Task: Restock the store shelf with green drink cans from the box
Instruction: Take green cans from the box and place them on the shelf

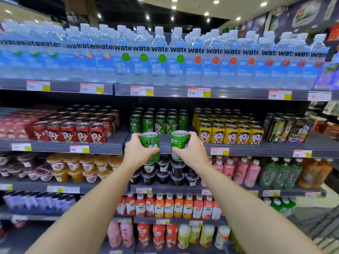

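My left hand (136,152) grips a green drink can (150,143), held upright in front of the grey shelf (117,143) edge. My right hand (192,151) grips a second green can (178,142) beside it, tilted slightly. Both cans hover just before the bare front strip of the shelf. Behind that strip stand several rows of green cans (159,121) set back on the shelf. The box is not in view.
Red cans (77,130) stand left of the green rows and yellow cans (229,129) right of them. Water bottles (161,57) fill the shelf above. Dark jelly cups (165,173) and pink bottles (238,171) sit on the shelf below.
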A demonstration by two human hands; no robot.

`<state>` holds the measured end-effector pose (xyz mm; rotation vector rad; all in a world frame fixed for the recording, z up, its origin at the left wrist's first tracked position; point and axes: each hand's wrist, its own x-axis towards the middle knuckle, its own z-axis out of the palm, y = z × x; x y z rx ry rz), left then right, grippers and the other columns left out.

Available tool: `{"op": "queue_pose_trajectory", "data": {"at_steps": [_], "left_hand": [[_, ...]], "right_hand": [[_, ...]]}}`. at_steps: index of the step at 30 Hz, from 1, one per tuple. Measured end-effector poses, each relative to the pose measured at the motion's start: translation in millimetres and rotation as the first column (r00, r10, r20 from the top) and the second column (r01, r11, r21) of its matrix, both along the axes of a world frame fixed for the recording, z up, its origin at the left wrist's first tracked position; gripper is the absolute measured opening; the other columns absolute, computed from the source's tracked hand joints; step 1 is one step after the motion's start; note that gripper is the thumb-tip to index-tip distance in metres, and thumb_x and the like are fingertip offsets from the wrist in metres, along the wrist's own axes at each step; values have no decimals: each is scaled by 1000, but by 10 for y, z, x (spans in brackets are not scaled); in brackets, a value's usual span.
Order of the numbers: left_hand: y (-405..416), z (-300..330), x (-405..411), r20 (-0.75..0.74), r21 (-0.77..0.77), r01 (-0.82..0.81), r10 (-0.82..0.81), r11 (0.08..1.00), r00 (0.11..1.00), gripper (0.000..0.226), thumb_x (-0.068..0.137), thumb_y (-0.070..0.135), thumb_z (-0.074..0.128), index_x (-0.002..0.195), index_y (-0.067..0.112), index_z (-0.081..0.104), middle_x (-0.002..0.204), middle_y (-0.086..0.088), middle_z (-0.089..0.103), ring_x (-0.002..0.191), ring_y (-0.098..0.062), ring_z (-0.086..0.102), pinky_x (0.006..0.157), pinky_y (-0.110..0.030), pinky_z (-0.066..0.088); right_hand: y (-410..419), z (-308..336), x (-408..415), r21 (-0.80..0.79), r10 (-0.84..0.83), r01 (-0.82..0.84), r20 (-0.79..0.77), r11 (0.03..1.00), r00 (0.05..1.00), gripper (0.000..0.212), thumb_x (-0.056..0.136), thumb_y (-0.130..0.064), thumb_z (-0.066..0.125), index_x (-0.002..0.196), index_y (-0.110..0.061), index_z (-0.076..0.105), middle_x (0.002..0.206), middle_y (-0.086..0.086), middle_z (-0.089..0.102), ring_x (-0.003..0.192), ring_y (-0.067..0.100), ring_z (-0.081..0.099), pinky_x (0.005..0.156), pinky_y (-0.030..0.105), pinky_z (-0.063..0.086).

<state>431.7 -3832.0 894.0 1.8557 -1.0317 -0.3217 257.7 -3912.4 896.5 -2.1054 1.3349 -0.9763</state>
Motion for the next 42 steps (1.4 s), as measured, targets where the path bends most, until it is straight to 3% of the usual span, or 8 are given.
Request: {"op": "queue_pose_trajectory", "data": {"at_steps": [4, 8, 18, 24, 27, 30, 38, 42], "left_hand": [[-93, -4, 346, 21, 0, 32, -32, 999, 999, 80, 66, 38, 84, 131, 15, 42, 117, -3, 60, 101, -20, 59, 87, -39, 52], [-205, -2, 612, 33, -15, 86, -85, 996, 996, 75, 69, 32, 85, 129, 14, 43, 105, 4, 56, 93, -16, 56, 82, -32, 48], [-585, -139, 806, 57, -6, 211, -211, 977, 976, 83, 65, 36, 87, 133, 15, 44, 121, -2, 62, 102, -18, 59, 86, -35, 50], [-887, -205, 732, 24, -5, 269, -269, 963, 963, 79, 68, 30, 86, 132, 14, 43, 116, -2, 63, 92, -14, 56, 85, -33, 50], [-1063, -199, 685, 41, -3, 269, -269, 963, 962, 79, 69, 31, 85, 133, 14, 42, 109, 2, 59, 91, -13, 53, 80, -29, 46], [-1250, -179, 643, 62, 14, 263, -263, 965, 963, 82, 70, 34, 85, 136, 14, 40, 117, -3, 60, 91, -14, 52, 78, -31, 46], [-1602, -306, 548, 59, 3, 209, -209, 978, 976, 84, 67, 37, 86, 134, 13, 41, 124, -4, 59, 110, -23, 57, 91, -39, 49], [-1699, -416, 500, 65, -10, 194, -193, 981, 979, 84, 68, 36, 85, 136, 14, 41, 120, -5, 62, 111, -24, 57, 94, -41, 48]], "right_hand": [[2, -25, 349, 2, -14, 14, -14, 1000, 1000, 63, 75, -38, 77, 125, -19, 43, 120, 2, 55, 113, 22, 54, 87, 38, 48], [-10, -54, 595, 5, -52, 52, -13, 999, 999, 61, 76, -37, 76, 125, -19, 45, 120, 2, 56, 113, 21, 53, 88, 37, 49], [-74, -219, 765, 26, -191, 192, -23, 981, 981, 54, 72, -38, 77, 117, -23, 49, 111, -2, 60, 101, 20, 60, 79, 35, 51], [-343, -257, 686, 31, -222, 224, -66, 974, 973, 56, 72, -40, 75, 118, -24, 48, 112, -3, 60, 101, 21, 58, 77, 35, 49], [-556, -255, 667, 9, -225, 226, -68, 974, 972, 57, 74, -39, 75, 121, -22, 47, 114, -1, 58, 104, 21, 56, 75, 33, 45], [-772, -244, 696, -1, -212, 212, -49, 977, 976, 60, 73, -39, 76, 123, -20, 47, 115, 1, 59, 104, 24, 58, 80, 36, 50], [-1143, -356, 746, 10, -200, 200, -13, 980, 980, 76, 76, -41, 77, 137, -17, 40, 130, 4, 56, 116, 27, 55, 89, 40, 50], [-1263, -421, 737, 15, -191, 191, -9, 981, 982, 73, 76, -40, 77, 136, -18, 41, 130, 3, 55, 117, 27, 55, 89, 38, 49]]}}
